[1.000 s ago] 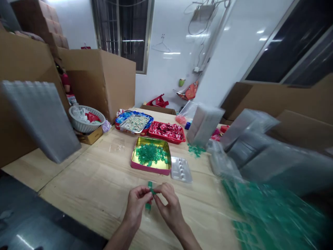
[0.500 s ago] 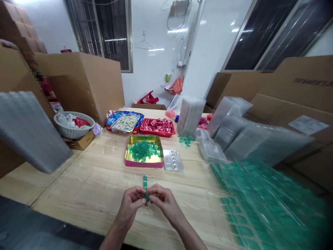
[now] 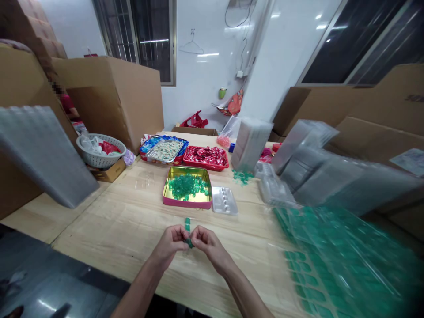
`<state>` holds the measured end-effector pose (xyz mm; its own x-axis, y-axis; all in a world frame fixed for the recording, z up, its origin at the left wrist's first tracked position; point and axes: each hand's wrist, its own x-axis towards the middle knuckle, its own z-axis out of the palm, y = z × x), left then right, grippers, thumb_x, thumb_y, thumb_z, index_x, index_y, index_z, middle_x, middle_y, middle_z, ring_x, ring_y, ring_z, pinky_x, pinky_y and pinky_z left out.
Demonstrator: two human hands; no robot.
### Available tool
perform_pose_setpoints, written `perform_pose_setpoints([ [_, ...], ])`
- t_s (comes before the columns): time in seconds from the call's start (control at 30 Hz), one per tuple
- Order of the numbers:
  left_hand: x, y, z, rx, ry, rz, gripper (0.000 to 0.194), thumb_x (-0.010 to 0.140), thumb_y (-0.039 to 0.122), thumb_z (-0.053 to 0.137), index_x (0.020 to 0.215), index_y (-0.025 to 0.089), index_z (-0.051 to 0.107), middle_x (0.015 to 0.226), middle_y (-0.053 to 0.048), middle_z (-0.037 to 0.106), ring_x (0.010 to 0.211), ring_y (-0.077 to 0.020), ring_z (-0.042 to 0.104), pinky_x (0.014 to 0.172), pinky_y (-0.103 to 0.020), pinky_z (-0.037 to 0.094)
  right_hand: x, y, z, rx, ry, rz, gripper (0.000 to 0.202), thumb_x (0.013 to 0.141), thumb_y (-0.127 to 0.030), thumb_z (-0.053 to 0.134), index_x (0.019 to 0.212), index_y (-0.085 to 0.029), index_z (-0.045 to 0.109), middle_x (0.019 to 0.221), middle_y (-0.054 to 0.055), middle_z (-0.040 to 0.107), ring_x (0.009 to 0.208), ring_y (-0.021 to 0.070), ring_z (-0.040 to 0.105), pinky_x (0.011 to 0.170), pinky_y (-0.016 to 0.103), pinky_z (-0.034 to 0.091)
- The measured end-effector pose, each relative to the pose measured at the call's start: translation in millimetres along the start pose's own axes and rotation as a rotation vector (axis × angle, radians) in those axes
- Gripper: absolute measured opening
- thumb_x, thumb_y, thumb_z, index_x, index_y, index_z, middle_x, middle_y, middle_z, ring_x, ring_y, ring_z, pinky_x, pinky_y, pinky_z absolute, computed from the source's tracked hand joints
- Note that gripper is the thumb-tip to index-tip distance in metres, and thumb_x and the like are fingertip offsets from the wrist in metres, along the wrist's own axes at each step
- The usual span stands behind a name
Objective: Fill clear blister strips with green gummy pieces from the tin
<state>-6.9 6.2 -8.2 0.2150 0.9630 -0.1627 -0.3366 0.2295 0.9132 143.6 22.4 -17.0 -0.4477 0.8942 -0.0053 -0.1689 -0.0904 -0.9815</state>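
Near the front of the table, my left hand (image 3: 170, 245) and my right hand (image 3: 209, 246) meet, with fingers pinched on a small green piece (image 3: 189, 242) between them. Just beyond the fingertips a green strip (image 3: 187, 224) lies on the wood, in line with that piece. A pink-sided tin with a gold inside (image 3: 187, 204) stands farther back and holds many green pieces (image 3: 187, 185). To its right lies a silver moulded tray (image 3: 225, 201).
Behind the tin are a red tray (image 3: 217, 167) of red packets and a blue-lined tin (image 3: 145, 152). Clear plastic trays with green pieces (image 3: 331, 260) fill the right side. A white basket (image 3: 101, 157), stacked trays (image 3: 49, 154) and a person's red sleeve (image 3: 69, 106) are at left.
The camera view has shifted, so the scene sits slightly right and higher. Both hands remain together at the green piece, with the fingers slightly changed in pose.
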Motion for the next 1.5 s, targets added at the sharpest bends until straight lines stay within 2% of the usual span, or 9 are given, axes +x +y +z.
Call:
perform_pose_setpoints([
  [0.13,-0.1,-0.1,-3.8,0.026,0.029,0.012,0.018,0.050,0.009,0.063,0.066,0.013,0.057,0.061,0.002,0.055,0.057,-0.0081,0.047,0.055,-0.021,0.034,3.2,5.6,5.1,0.018,0.010,0.037,0.032,0.066,-0.042,0.070,0.065,-0.017,0.051,0.058,-0.004,0.048,0.055,0.0103,0.043,0.054,0.022,0.032],
  [0.37,-8.4,-38.3,-16.3,0.375,0.178,-0.124,0.010,0.058,0.021,0.059,0.063,0.014,0.055,0.048,0.005,0.049,0.044,-0.0081,0.041,0.045,-0.021,0.026,-9.4,43.5,1.0,0.092,0.019,0.227,0.025,0.058,-0.026,0.069,0.070,-0.017,0.050,0.055,-0.005,0.053,0.047,0.0097,0.049,0.048,0.022,0.041],
  [0.63,-6.8,-50.3,-15.2,0.976,0.253,0.056,0.016,0.069,0.018,0.049,0.060,0.014,0.061,0.054,-0.001,0.056,0.054,-0.0116,0.048,0.054,-0.023,0.032,-6.6,66.1,5.0,-0.380,0.118,0.175,0.005,0.067,-0.016,0.045,0.068,-0.020,0.043,0.044,-0.007,0.047,0.038,0.0108,0.050,0.036,0.017,0.032],
  [0.8,-2.7,-55.9,-18.7,1.147,0.260,0.055,0.018,0.071,0.015,0.047,0.065,0.014,0.064,0.065,-0.005,0.063,0.064,-0.0147,0.054,0.061,-0.024,0.035,-4.2,58.8,10.5,-0.748,0.148,0.034,0.013,0.069,-0.009,0.039,0.065,-0.019,0.046,0.050,-0.003,0.050,0.048,0.0122,0.052,0.049,0.021,0.036],
  [0.93,-3.0,-54.8,-20.9,1.112,0.255,0.075,0.018,0.072,0.015,0.046,0.064,0.014,0.063,0.064,-0.004,0.062,0.063,-0.0145,0.054,0.060,-0.024,0.035,-6.0,53.2,10.3,-0.931,0.141,-0.071,0.019,0.065,-0.003,0.038,0.064,-0.017,0.052,0.062,0.002,0.056,0.062,0.0148,0.053,0.059,0.023,0.037],
  [1.07,-9.3,-49.7,-24.0,1.005,0.175,0.088,0.014,0.067,0.012,0.049,0.070,0.015,0.062,0.060,-0.001,0.059,0.059,-0.0129,0.053,0.057,-0.022,0.035,-10.8,48.0,7.5,-0.874,0.116,-0.081,0.029,0.062,-0.001,0.039,0.076,-0.016,0.059,0.069,0.001,0.057,0.062,0.0134,0.052,0.060,0.022,0.039],
  [1.17,-14.0,-50.6,-25.4,1.076,0.133,0.114,0.018,0.063,0.007,0.047,0.069,0.015,0.062,0.061,-0.001,0.059,0.060,-0.0129,0.052,0.058,-0.022,0.035,-13.6,42.6,9.3,-0.874,0.064,-0.098,0.027,0.067,-0.003,0.044,0.084,-0.016,0.062,0.077,0.002,0.058,0.064,0.0125,0.054,0.062,0.021,0.040],
  [1.27,-15.4,-55.4,-25.4,1.151,0.157,0.119,0.018,0.065,0.006,0.044,0.064,0.015,0.060,0.062,-0.002,0.059,0.062,-0.0137,0.052,0.059,-0.023,0.033,-15.0,39.2,15.1,-1.000,-0.008,-0.111,0.020,0.074,-0.006,0.046,0.076,-0.016,0.063,0.079,0.004,0.058,0.069,0.0137,0.055,0.064,0.022,0.040],
  [1.5,-12.0,-61.3,-25.0,1.134,0.162,0.107,0.023,0.062,0.003,0.043,0.068,0.014,0.061,0.066,-0.004,0.061,0.065,-0.0152,0.055,0.059,-0.024,0.035,-16.9,50.3,23.9,-1.265,-0.064,-0.106,0.023,0.075,-0.004,0.044,0.083,-0.014,0.063,0.082,0.007,0.058,0.072,0.0164,0.056,0.063,0.023,0.041],
])
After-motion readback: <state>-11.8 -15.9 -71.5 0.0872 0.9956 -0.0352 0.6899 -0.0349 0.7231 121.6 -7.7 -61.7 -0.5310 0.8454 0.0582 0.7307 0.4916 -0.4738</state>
